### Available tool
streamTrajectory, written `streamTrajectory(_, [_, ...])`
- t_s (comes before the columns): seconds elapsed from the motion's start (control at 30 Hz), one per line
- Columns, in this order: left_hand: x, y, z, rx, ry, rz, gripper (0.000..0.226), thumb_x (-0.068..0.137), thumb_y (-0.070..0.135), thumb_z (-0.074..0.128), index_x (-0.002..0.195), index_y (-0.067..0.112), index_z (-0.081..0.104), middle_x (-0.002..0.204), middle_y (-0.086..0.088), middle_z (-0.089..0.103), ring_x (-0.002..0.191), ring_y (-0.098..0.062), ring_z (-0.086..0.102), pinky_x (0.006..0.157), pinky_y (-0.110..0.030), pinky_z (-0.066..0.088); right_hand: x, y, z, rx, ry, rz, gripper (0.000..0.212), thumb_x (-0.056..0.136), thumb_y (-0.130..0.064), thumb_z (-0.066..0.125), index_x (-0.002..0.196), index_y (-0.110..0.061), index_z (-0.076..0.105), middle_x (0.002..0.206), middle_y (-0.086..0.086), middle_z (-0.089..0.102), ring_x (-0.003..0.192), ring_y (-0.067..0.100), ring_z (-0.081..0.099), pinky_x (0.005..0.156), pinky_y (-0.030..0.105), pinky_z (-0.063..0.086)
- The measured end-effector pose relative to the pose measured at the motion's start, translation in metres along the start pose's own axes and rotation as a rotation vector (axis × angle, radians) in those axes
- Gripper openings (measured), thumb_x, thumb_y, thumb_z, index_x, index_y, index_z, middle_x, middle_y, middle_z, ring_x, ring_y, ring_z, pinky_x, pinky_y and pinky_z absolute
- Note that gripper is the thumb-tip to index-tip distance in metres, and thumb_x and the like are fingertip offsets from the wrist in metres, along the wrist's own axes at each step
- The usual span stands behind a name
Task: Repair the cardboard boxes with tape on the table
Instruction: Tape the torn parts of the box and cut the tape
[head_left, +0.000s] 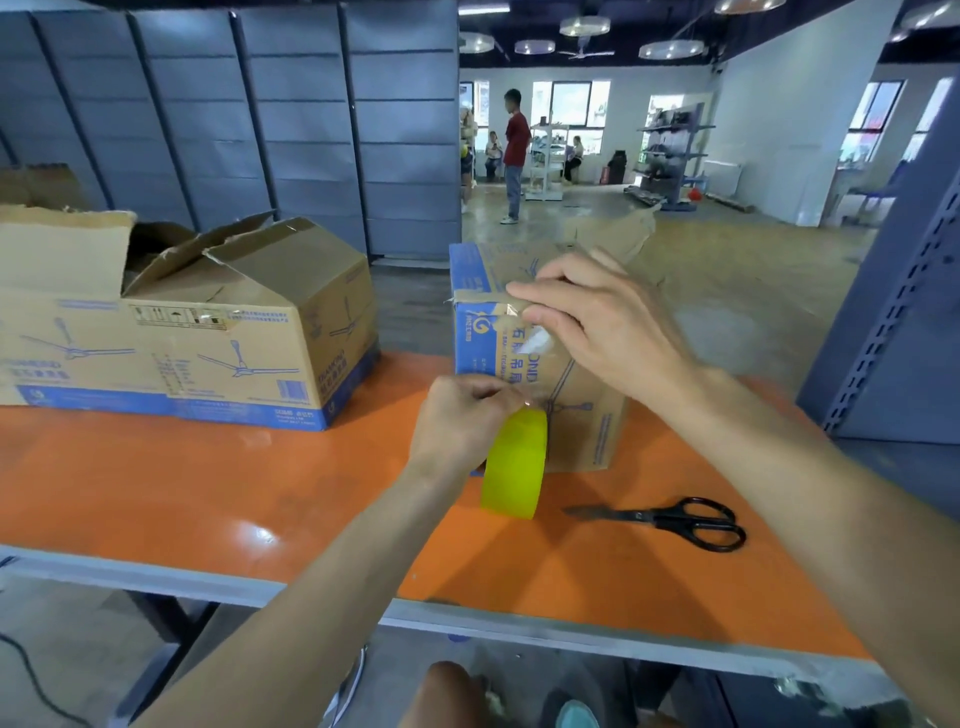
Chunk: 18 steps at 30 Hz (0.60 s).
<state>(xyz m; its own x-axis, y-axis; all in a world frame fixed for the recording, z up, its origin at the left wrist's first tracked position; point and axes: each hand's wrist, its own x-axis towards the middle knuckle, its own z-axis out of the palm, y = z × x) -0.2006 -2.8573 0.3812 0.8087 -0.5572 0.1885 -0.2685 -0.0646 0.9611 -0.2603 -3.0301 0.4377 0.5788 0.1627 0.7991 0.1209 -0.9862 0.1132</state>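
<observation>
work is under way, not finished. the small box stands upright near the middle of the orange table, close in front of the person, and a strip of clear tape is being laid down its near face from the top edge. the right hand lies on the upper part of that face, fingers mostly straight, and appears to press the strip's end onto the cardboard just under the top edge. the left hand grips the top of the yellow roll of tape, fingers curled round it, and holds it low against the same face; whether the roll touches the table cannot be told. the strip is not yet cut. the scissors lie closed on the table just right of the roll, untouched. condition of the small box: worn, with old tape wrinkled along the top edge and a ragged flap standing up at the back. the big box sits at the left of the table, well apart, with its flaps open and torn; no fresh tape can be made out on it. judgement: early in the job. one strip is going onto one box, cutting and smoothing are still to follow, and the big box is wholly outstanding.
</observation>
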Motion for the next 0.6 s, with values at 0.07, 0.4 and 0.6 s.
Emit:
streamTrajectory(0.07, [-0.003, -0.006, 0.000, 0.008, -0.002, 0.025, 0.021, 0.073, 0.045, 0.071, 0.079, 0.028, 0.081, 0.085, 0.005, 0.078, 0.090, -0.026, 0.073, 0.089, -0.050, 0.057, -0.006, -0.002, 0.004, 0.021, 0.067, 0.008, 0.028, 0.099, -0.029, 0.061, 0.122, -0.019, 0.074, 0.103, 0.002, 0.068, 0.089, 0.032, 0.056, 0.070, 0.048, 0.053])
streamTrajectory(0.4, [-0.008, -0.001, -0.018, 0.037, -0.054, 0.136, 0.014, 0.093, 0.024, 0.073, 0.084, 0.015, 0.080, 0.087, -0.007, 0.076, 0.079, -0.010, 0.063, 0.081, -0.035, 0.052, -0.022, -0.010, 0.004, -0.198, -0.096, -0.034, 0.069, 0.085, -0.046, 0.072, 0.140, -0.009, 0.054, 0.119, 0.010, 0.057, 0.104, 0.032, 0.050, 0.085, 0.047, 0.047])
streamTrajectory(0.6, [-0.018, 0.005, -0.029, 0.060, -0.160, 0.190, 0.012, 0.095, 0.027, 0.071, 0.092, 0.024, 0.082, 0.101, 0.014, 0.078, 0.105, -0.002, 0.070, 0.106, -0.039, 0.050, -0.010, -0.026, 0.011, -0.225, 0.107, 0.066, 0.043, 0.097, -0.050, 0.054, 0.108, -0.011, 0.069, 0.094, 0.005, 0.060, 0.088, 0.031, 0.053, 0.076, 0.048, 0.050])
